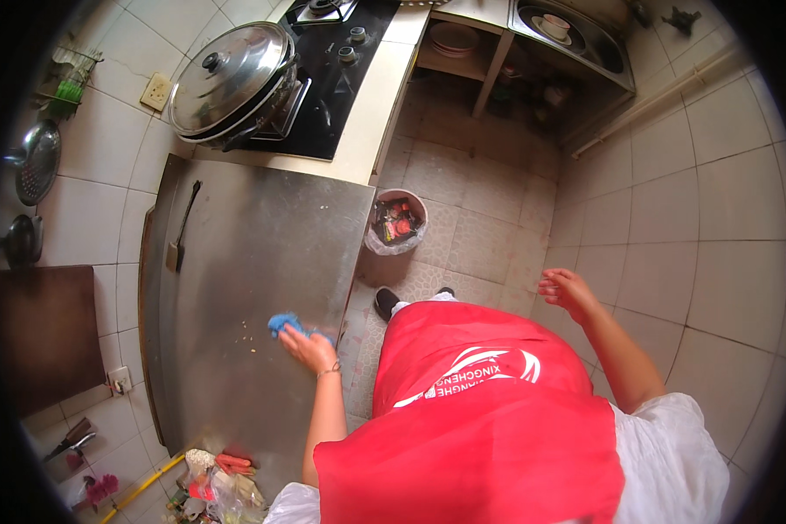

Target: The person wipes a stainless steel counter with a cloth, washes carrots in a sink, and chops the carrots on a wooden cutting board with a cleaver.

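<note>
My left hand [313,352] presses a blue cloth [287,323] on the stainless steel worktop [236,393], near its right edge. Several small pale crumbs [253,350] lie on the steel just left of the cloth. A spatula [182,229] with a dark handle rests near the worktop's wall side. Over the floor on the right, my right hand [563,289] hangs in the air with its fingers slightly curled and holds nothing. A red apron [498,419] covers my front.
A lidded pan [236,78] sits on the black gas hob [327,98] beyond the worktop. A lined waste bin [396,223] stands on the floor beside it. Bagged food [229,485] lies at the near end. A sink [573,33] is at the far right.
</note>
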### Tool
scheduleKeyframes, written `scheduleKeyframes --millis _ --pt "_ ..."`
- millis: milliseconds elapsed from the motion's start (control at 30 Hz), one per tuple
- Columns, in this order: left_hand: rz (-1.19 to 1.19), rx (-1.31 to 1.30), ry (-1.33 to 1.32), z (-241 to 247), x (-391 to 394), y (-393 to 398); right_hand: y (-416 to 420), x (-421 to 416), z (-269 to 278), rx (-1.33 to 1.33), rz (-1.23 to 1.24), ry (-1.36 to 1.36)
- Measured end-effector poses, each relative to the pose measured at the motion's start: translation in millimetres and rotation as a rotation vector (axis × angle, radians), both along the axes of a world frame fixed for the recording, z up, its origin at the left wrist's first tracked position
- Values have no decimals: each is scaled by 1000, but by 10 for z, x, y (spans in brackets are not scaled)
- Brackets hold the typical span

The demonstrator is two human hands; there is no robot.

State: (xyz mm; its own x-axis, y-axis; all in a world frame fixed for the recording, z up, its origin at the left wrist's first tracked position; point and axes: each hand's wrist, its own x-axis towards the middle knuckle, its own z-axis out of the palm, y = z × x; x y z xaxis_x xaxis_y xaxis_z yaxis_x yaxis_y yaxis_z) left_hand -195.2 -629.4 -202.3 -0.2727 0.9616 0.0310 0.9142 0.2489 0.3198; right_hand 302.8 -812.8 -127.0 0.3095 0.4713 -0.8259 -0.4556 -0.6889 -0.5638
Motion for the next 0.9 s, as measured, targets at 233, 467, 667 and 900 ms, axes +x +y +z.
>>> scheduleKeyframes --millis 233,467,667,900 --pt "-315 122 -33 -21 882 813 -58 -199 10 -15 -16 -8" --pt "47 127 -1261 351 397 853 469 -478 158 55 45 -26" --pt "275 398 -692 565 -1710 -215 591 -869 37 34 79 7" --pt "885 72 -100 -39 -3303 -1847 625 -1274 75 32 116 -5"
